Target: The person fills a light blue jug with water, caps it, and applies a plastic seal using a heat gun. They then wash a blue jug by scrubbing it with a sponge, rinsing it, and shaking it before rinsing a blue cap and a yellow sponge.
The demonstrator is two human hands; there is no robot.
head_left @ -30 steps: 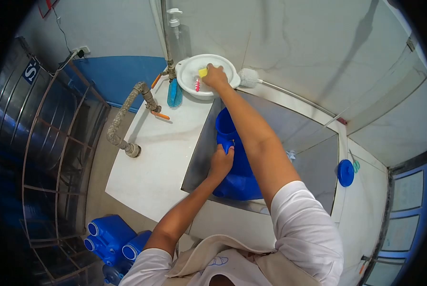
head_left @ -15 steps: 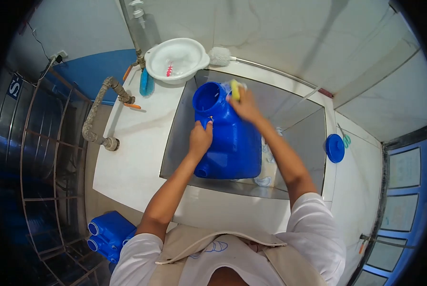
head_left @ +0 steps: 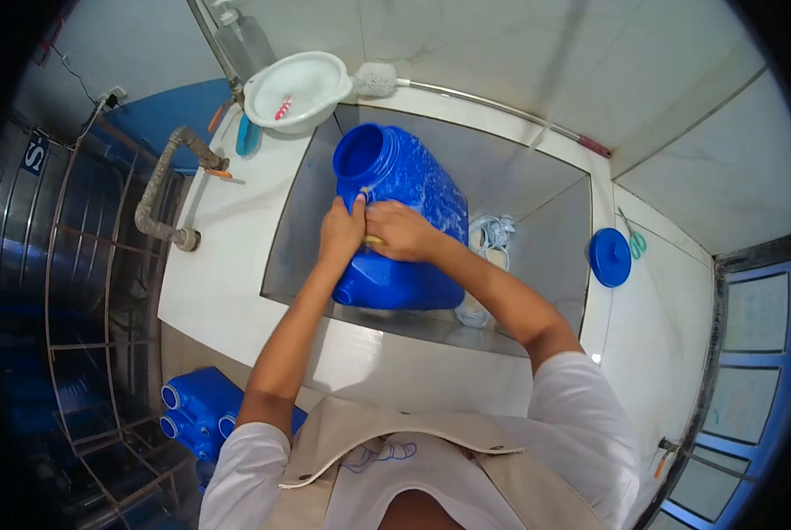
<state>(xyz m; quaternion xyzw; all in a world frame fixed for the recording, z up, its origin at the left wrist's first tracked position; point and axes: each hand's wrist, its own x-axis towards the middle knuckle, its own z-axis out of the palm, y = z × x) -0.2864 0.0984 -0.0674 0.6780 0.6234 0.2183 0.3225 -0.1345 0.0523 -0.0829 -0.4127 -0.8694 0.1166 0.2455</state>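
A large blue plastic water jug (head_left: 424, 181) lies tilted in the sink (head_left: 546, 190), its wide open mouth facing up and left. White suds streak its upper side. My left hand (head_left: 341, 237) is closed round the jug's handle near the neck. Close beside it, my right hand (head_left: 402, 231) presses a yellow sponge (head_left: 373, 240) against the jug by the handle. Most of the sponge is hidden under the fingers.
A white basin (head_left: 312, 88) with a pink-and-white item stands behind the sink, near a long-handled brush (head_left: 378, 79) and a blue brush (head_left: 248, 137). A blue lid (head_left: 609, 257) and scissors (head_left: 636, 240) lie right. Pipe taps (head_left: 161, 181) and more blue jugs (head_left: 203, 402) are left.
My right hand has brought the sponge from the jug's far side down to the handle, beside my left hand. Suds now show on the jug's upper side. The view has shifted slightly.
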